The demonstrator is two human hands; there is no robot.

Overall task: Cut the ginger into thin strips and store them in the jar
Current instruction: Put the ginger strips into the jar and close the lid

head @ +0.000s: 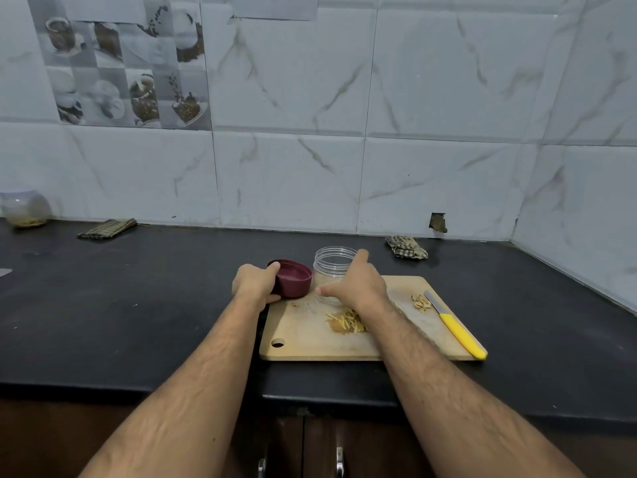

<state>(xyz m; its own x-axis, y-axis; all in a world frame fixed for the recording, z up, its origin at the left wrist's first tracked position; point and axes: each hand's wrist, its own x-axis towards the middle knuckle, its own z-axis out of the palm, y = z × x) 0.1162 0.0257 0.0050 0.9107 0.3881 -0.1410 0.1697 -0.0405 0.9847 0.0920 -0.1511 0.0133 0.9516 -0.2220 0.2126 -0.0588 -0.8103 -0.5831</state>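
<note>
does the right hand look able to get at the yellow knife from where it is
Probably yes. The right hand rests on the clear jar, and the yellow-handled knife lies uncovered on the cutting board to its right, with nothing between them. It would have to let go of the jar first.

Both forearms bare, stretched forward. Left hand (254, 282) curled, fingers and thumb gripping the lid (293, 277). Right hand (358, 282) wrapped round the jar (334, 262), thumb pointing out toward the left hand.

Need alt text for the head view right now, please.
Left hand grips a maroon lid beside the open clear jar, which the right hand holds. Ginger strips and a yellow-handled knife lie on the cutting board.
</note>
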